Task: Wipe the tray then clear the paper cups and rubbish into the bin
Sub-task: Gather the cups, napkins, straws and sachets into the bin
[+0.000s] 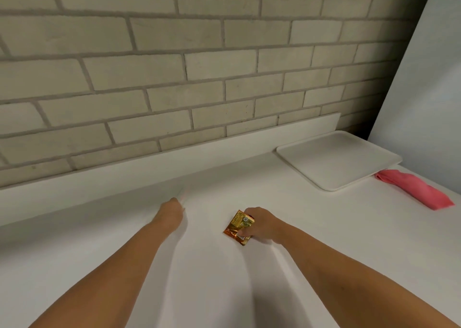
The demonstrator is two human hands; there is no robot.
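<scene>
A crumpled gold and orange wrapper (237, 227) lies on the white counter near the middle, and my right hand (259, 225) is closed on its right side. My left hand (172, 213) rests on the counter to the left of it, fingers curled in, holding nothing that I can see. A white tray (336, 161) sits bare at the back right against the wall. A folded pink cloth (416, 190) lies just right of the tray. No paper cups and no bin are in view.
The white counter (199, 277) runs along a low white upstand below a pale brick wall (174, 65). A white panel (429, 78) stands at the far right, behind the tray.
</scene>
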